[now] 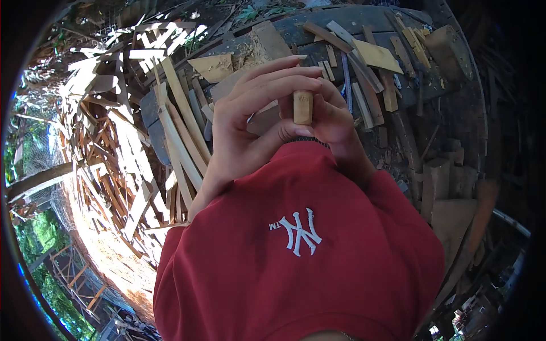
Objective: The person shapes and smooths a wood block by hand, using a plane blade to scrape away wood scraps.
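Observation:
Both hands are raised in front of my chest around a small wooden block (pixel 303 108). One end of the block faces me, and its edges look cut at an angle. The fingers of my left hand (pixel 250 113) arch over the top of it, while the thumb reaches in below. My right hand (pixel 334 116) closes on the block from the right, with its fingers partly hidden behind the block and the left fingers. How far the block extends beyond the hands cannot be seen.
Beyond my hands is a dark worktable (pixel 352 20) strewn with wood strips, offcuts and shavings. A pale angled board (pixel 377 57) lies there, with a thick wood chunk (pixel 449 48) at right. Long strips (pixel 182 119) lean at left beside a sunlit scrap pile (pixel 108 131).

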Motion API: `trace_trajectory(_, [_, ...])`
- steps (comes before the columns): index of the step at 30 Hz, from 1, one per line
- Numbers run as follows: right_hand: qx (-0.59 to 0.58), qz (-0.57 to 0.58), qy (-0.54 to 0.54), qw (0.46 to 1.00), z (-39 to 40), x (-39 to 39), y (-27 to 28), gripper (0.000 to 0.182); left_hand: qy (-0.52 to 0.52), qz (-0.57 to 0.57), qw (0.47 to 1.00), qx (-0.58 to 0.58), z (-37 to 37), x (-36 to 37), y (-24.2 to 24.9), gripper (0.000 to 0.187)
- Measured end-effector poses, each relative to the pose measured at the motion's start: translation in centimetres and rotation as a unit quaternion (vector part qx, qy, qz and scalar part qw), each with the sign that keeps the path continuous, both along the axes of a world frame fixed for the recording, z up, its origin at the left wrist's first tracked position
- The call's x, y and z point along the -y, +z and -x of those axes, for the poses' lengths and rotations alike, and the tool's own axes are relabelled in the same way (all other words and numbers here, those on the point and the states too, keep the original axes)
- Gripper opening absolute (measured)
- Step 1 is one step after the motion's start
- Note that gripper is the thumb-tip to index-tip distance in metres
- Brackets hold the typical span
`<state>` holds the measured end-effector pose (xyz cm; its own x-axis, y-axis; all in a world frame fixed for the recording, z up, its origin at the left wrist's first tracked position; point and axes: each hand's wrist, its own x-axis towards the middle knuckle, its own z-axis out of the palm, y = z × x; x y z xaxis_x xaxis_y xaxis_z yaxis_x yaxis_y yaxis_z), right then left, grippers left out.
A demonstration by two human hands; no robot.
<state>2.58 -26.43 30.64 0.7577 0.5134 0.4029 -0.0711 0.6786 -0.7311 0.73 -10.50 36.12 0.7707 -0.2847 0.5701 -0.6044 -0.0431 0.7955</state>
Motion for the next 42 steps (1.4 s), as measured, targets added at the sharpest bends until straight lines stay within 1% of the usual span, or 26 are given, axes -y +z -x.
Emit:
trace_trajectory(2, [0.022, 0.020, -0.049, 0.998, -0.2, -0.4, 0.3, 0.045, 0.032, -0.016, 0.999, 0.016, 0.2, -0.3, -0.2, 0.046])
trace_trajectory(4, [0.040, 0.071, -0.013, 0.997, -0.9, 0.3, 0.3, 0.048, 0.073, -0.019, 0.997, 0.034, 0.0, -0.7, -0.9, 0.048])
trace_trajectory(5, [0.052, 0.094, 0.005, 0.994, -1.4, 0.6, 0.3, 0.049, 0.079, 0.004, 0.997, 0.002, -0.2, -0.9, -1.4, 0.048])
trace_trajectory(8, [0.065, 0.177, 0.004, 0.982, -1.8, 0.8, 0.1, 0.056, 0.094, 0.072, 0.989, -0.092, 0.0, -1.4, -3.3, 0.048])
trace_trajectory(10, [0.048, 0.164, 0.001, 0.985, -1.8, 0.0, -0.4, 0.054, 0.100, 0.118, 0.978, -0.141, 0.0, -1.4, -4.1, 0.048])
trace_trajectory(13, [0.008, 0.149, 0.016, 0.989, -2.5, -0.8, -1.2, 0.050, 0.115, 0.156, 0.965, -0.178, 0.0, -1.6, -4.9, 0.047])
trace_trajectory(16, [-0.035, 0.159, 0.041, 0.986, -3.7, -1.4, -2.9, 0.047, 0.158, 0.168, 0.947, -0.222, -0.4, -1.9, -6.0, 0.045])
trace_trajectory(17, [-0.048, 0.165, 0.049, 0.984, -4.2, -1.7, -3.9, 0.046, 0.166, 0.110, 0.955, -0.220, -0.6, -2.6, -7.0, 0.063])
trace_trajectory(18, [-0.046, 0.227, 0.040, 0.972, -4.9, -1.9, -5.1, 0.045, 0.215, 0.021, 0.955, -0.203, -0.9, -3.2, -8.0, 0.071])
trace_trajectory(20, [-0.039, 0.348, 0.018, 0.937, -6.9, -2.0, -8.3, 0.042, 0.300, -0.160, 0.925, -0.170, -1.5, -4.7, -11.0, 0.087])
trace_trajectory(21, [0.053, 0.444, -0.037, 0.894, -8.2, -1.7, -11.4, 0.042, 0.310, -0.296, 0.882, -0.195, -2.0, -6.3, -14.8, 0.108])
trace_trajectory(22, [0.146, 0.529, -0.092, 0.831, -9.8, -1.4, -15.3, 0.042, 0.313, -0.339, 0.851, -0.251, -2.0, -7.9, -19.1, 0.109])
trace_trajectory(23, [0.236, 0.601, -0.147, 0.749, -10.9, -1.3, -18.3, 0.041, 0.312, -0.380, 0.816, -0.305, -1.9, -9.0, -22.8, 0.110])
trace_trajectory(26, [0.275, 0.655, -0.178, 0.681, -12.5, -2.2, -22.8, 0.037, 0.277, -0.441, 0.766, -0.377, -1.8, -10.0, -29.2, 0.109])
trace_trajectory(29, [0.302, 0.677, -0.211, 0.638, -13.0, -4.0, -26.2, 0.031, 0.289, -0.464, 0.785, -0.292, -2.2, -9.0, -32.4, 0.097])
trace_trajectory(30, [0.300, 0.678, -0.209, 0.637, -12.5, -4.6, -26.7, 0.030, 0.287, -0.480, 0.772, -0.301, -2.3, -8.6, -33.0, 0.094])
trace_trajectory(32, [0.297, 0.683, -0.209, 0.634, -11.7, -5.3, -27.1, 0.028, 0.282, -0.511, 0.748, -0.317, -2.6, -7.9, -33.8, 0.086])
trace_trajectory(35, [0.343, 0.673, -0.152, 0.638, -11.9, -4.7, -27.3, 0.030, 0.290, -0.496, 0.764, -0.295, -2.5, -8.2, -34.6, 0.082])
trace_trajectory(38, [0.319, 0.722, -0.167, 0.590, -13.8, -4.5, -26.9, 0.032, 0.285, -0.481, 0.773, -0.300, -2.5, -8.3, -34.6, 0.081])
trace_trajectory(41, [0.299, 0.711, -0.240, 0.589, -12.0, -5.9, -27.1, 0.033, 0.290, -0.487, 0.763, -0.310, -2.6, -8.2, -34.5, 0.082])
trace_trajectory(42, [0.330, 0.697, -0.212, 0.600, -11.6, -6.2, -27.1, 0.033, 0.293, -0.485, 0.764, -0.309, -2.6, -8.2, -34.5, 0.083])
